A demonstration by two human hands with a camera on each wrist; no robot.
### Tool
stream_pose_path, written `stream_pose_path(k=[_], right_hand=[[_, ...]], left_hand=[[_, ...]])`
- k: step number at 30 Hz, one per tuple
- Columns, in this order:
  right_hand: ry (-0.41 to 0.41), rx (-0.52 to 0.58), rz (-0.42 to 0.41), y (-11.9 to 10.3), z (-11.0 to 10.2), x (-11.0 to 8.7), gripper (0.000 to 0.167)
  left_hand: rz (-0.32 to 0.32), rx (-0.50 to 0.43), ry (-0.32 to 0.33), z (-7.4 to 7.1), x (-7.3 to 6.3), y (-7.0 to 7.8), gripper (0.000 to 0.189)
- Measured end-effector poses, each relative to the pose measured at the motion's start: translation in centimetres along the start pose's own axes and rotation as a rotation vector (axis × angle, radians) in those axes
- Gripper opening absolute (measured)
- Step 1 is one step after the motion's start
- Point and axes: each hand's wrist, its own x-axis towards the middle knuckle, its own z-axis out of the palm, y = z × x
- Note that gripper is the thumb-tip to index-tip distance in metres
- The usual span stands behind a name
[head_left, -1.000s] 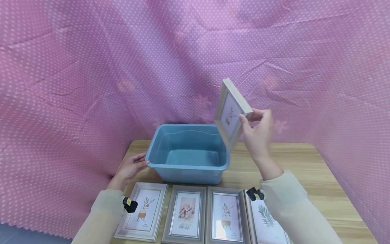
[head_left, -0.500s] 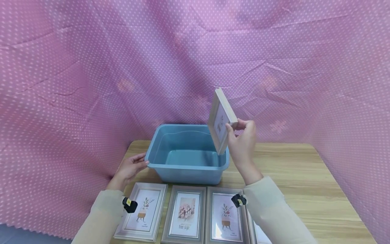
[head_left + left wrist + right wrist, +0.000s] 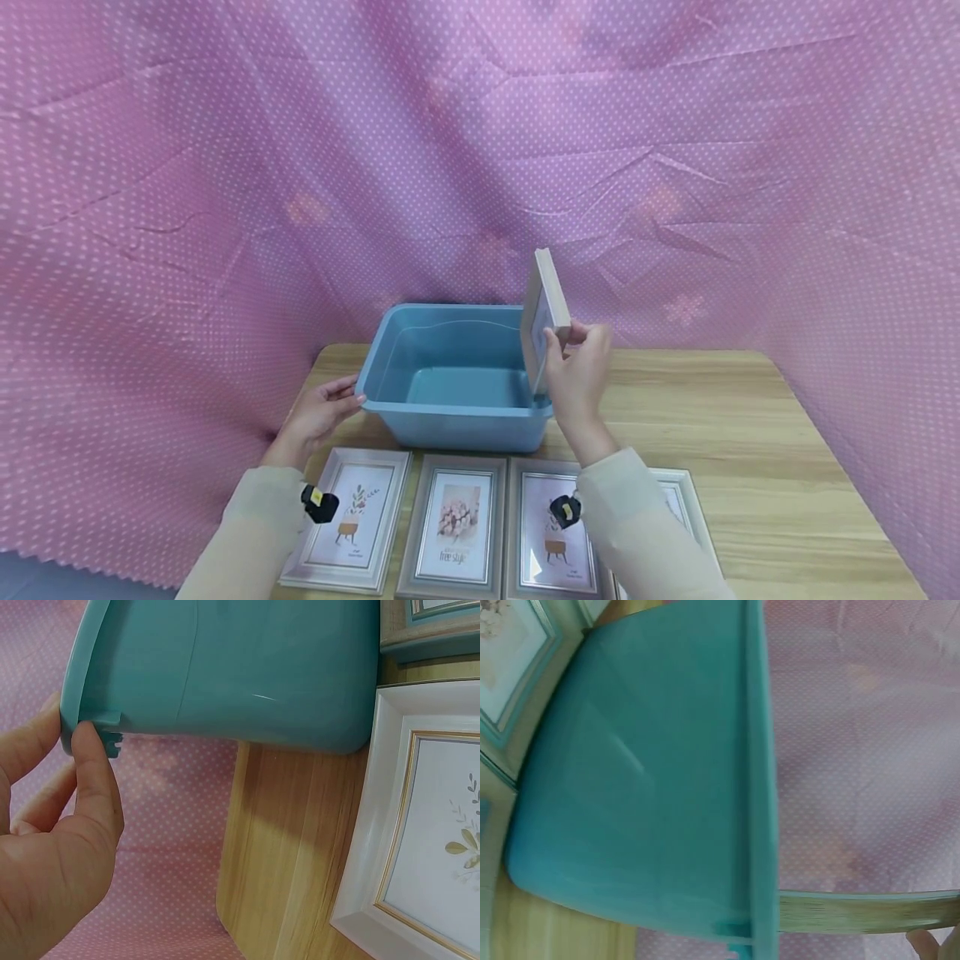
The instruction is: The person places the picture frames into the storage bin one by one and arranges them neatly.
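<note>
My right hand grips a picture frame by its near upper edge, thumb on the picture side. The picture frame stands nearly upright, its lower end inside the right end of a blue plastic basin. The right wrist view catches only the frame's edge beyond the basin rim and a bit of fingertip. At the basin's left end my left hand pinches the rim between thumb and fingers, plain in the left wrist view by the basin wall. Whether the frame touches the basin floor is hidden.
In front of the basin lies a row of picture frames: a white one, a flower-photo one, a plant-pot one and one partly under my right sleeve. A pink dotted cloth hangs behind the wooden table.
My right hand has carried the picture frame left and down, turning it more upright, so its lower end has entered the basin. The left hand and the basin have hardly moved.
</note>
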Motion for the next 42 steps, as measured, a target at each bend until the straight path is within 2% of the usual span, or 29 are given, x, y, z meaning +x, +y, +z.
stream_pose_path(k=[6, 14, 30, 37, 42], right_hand=[[0.024, -0.063, 0.029, 1.0, 0.7, -0.8, 0.033], [0.014, -0.120, 0.077, 2.2, 1.4, -1.9, 0.032], [-0.023, -0.180, 0.128, 3.3, 1.9, -2.9, 0.030], [0.010, -0.222, 0.126, 3.9, 2.2, -3.6, 0.030], [-0.014, -0.262, 0.169, 4.0, 2.2, -3.8, 0.031]], left_hand=[[0.001, -0.004, -0.002, -0.1, 0.1, -0.1, 0.057], [0.007, -0.003, -0.014, -0.2, 0.3, -0.4, 0.057], [0.025, 0.025, -0.005, 0.1, 0.2, -0.1, 0.056], [0.028, 0.038, 0.001, 0.0, 0.4, -0.4, 0.055], [0.018, 0.043, 0.008, 0.0, 0.4, -0.3, 0.056]])
